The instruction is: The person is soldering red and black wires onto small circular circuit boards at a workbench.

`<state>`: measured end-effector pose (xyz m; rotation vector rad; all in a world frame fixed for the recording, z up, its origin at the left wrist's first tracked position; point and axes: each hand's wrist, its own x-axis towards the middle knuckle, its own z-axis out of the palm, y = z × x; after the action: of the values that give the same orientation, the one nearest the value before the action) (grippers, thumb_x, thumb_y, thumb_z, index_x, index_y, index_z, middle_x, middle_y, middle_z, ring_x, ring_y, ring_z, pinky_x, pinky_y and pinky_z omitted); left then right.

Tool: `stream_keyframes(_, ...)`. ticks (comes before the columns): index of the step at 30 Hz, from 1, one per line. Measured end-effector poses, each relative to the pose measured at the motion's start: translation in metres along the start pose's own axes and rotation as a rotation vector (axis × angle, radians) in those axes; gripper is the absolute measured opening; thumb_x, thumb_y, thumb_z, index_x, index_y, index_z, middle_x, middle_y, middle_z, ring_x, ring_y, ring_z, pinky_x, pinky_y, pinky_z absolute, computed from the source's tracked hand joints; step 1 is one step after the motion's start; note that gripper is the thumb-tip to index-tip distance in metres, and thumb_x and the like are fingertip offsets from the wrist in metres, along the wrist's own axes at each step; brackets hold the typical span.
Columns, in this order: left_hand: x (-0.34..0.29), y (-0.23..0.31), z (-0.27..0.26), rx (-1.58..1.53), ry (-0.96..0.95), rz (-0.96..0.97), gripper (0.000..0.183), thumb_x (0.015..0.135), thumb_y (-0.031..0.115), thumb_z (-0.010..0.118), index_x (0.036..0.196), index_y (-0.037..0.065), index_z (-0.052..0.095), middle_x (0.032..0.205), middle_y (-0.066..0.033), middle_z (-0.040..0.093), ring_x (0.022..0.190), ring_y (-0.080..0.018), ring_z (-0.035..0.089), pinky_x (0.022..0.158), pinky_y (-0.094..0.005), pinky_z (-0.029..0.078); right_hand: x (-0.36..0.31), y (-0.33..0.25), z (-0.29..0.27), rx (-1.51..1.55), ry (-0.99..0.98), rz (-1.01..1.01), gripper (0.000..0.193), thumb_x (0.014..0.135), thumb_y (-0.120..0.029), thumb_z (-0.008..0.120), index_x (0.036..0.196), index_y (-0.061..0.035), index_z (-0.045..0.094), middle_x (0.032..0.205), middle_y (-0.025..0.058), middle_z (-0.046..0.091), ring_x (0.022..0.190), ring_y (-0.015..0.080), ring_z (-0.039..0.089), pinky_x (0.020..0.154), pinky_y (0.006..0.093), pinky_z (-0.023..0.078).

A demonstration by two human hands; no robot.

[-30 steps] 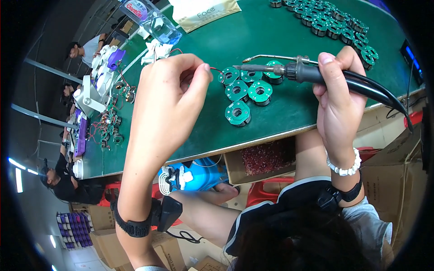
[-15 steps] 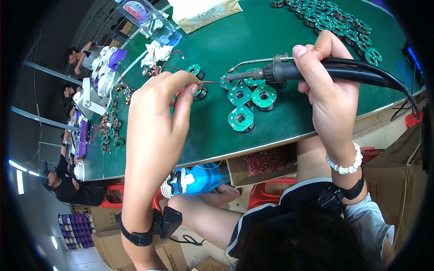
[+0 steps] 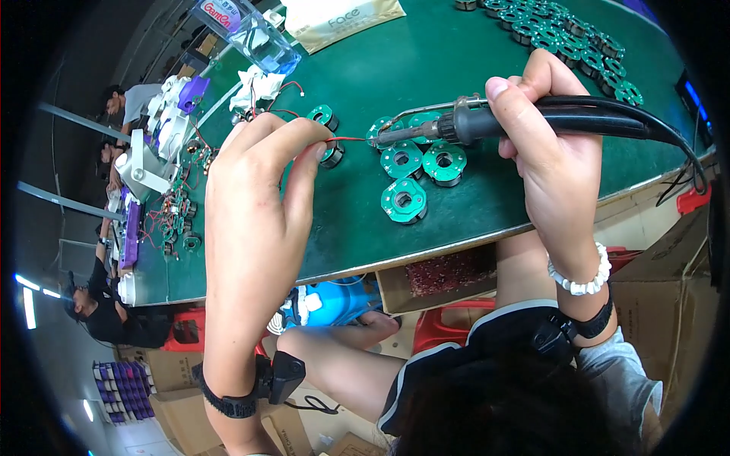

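My left hand (image 3: 262,178) pinches a thin red wire (image 3: 348,139) between thumb and fingertips, its free end stretching right to a ring-shaped green circuit board (image 3: 382,125). Held in my right hand (image 3: 549,129) is a black-handled soldering iron (image 3: 475,124), pointing left. Its tip meets the wire end at that board; the joint itself is too small to make out. Several more ring boards (image 3: 444,161) on dark round coils sit clustered just below the tip. Two others, one of them a ring board (image 3: 323,116), lie beside my left fingertips.
A water bottle (image 3: 255,38) and a tissue pack (image 3: 342,21) lie at the back. Many ring boards (image 3: 566,45) fill the far right. Wired parts (image 3: 179,216) and white-purple housings (image 3: 141,171) are at the left, with co-workers beyond. A cardboard box (image 3: 441,285) stands below the table edge.
The iron's tip has shifted slightly left and down, onto the wire end at the board. My left hand has moved a little left, still pinching the wire.
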<state>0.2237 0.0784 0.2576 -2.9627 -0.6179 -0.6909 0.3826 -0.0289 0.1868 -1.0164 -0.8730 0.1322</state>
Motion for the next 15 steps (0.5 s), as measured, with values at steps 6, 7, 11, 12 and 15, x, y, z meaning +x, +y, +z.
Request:
stream_keyframes(6,-0.0019,-0.0016,0.0014,-0.003,0.014,0.014,0.009,0.076,0.003,0.051,0.081,-0.002,0.057,0.073,-0.0115,0.054,0.068,-0.0215,0.052,0.065,-0.0289,0.039,-0.0002,0.0005,0.0000,-0.028,-0.004,0.011,0.020,0.078,-0.014,0.058,0.066,-0.0091,0.043,0.062,-0.0036,0.045,0.049,0.0006,0.039,0.043,0.0138,0.028)
stream_keyframes(7,-0.0022,-0.0016,0.0011,-0.003,0.014,0.012,0.009,0.076,0.003,0.051,0.081,-0.002,0.057,0.073,-0.0115,0.054,0.068,-0.0215,0.052,0.065,-0.0289,0.039,-0.0003,0.0006,0.0004,-0.024,-0.005,0.016,0.021,0.079,-0.015,0.058,0.066,-0.0093,0.043,0.062,-0.0037,0.045,0.049,0.0005,0.039,0.043,0.0137,0.028)
stream_keyframes(11,-0.0019,-0.0008,0.0007,-0.007,0.005,0.003,0.009,0.076,0.003,0.052,0.080,-0.002,0.057,0.073,-0.0116,0.054,0.069,-0.0217,0.052,0.065,-0.0290,0.040,-0.0002,-0.0013,0.0006,-0.038,-0.001,0.027,0.021,0.078,-0.015,0.059,0.066,-0.0097,0.043,0.061,-0.0041,0.046,0.048,0.0003,0.040,0.042,0.0134,0.027)
stream_keyframes(12,-0.0019,-0.0009,0.0010,-0.005,0.004,-0.002,0.009,0.076,0.003,0.052,0.080,-0.002,0.057,0.073,-0.0116,0.054,0.068,-0.0218,0.052,0.065,-0.0291,0.040,0.0000,-0.0010,0.0002,-0.040,-0.005,0.028,0.021,0.078,-0.015,0.059,0.066,-0.0099,0.043,0.060,-0.0043,0.046,0.048,0.0002,0.040,0.041,0.0133,0.026)
stream_keyframes(15,-0.0017,-0.0006,0.0006,-0.009,0.007,0.004,0.008,0.076,0.003,0.052,0.080,-0.001,0.057,0.073,-0.0114,0.054,0.068,-0.0215,0.052,0.065,-0.0290,0.040,0.0003,-0.0008,0.0004,-0.041,-0.008,0.024,0.021,0.078,-0.016,0.059,0.065,-0.0100,0.043,0.060,-0.0045,0.045,0.048,0.0000,0.040,0.041,0.0132,0.026)
